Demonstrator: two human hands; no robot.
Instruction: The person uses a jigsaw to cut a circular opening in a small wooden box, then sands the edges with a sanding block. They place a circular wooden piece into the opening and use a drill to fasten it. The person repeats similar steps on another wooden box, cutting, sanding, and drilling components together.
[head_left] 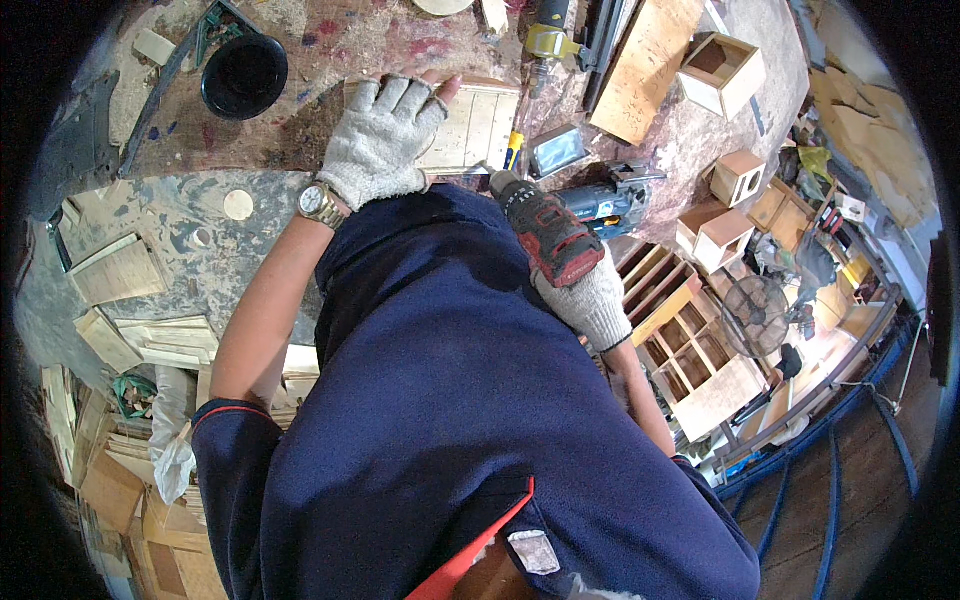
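Observation:
My left hand [388, 135], in a white knit glove with bare fingertips, lies with fingers stretched out over a pale wooden panel [485, 130] on the workbench. A wristwatch [322, 205] circles that wrist. My right hand [592, 300], also gloved, is wrapped round the handle of a red and black cordless drill [545, 228]. Its chuck points up and left, close to the panel's near edge; I cannot tell whether the bit touches the wood. A yellow-handled tool [514, 150] lies just right of the panel.
A black bowl [244, 77] stands at the far left. Right of the panel are a blue jigsaw [610, 203], a small clear-topped box [558, 150], a wooden board [650, 65] and an open wooden box [722, 75]. Compartmented wooden boxes [690, 350] and a fan [755, 315] stand at the right.

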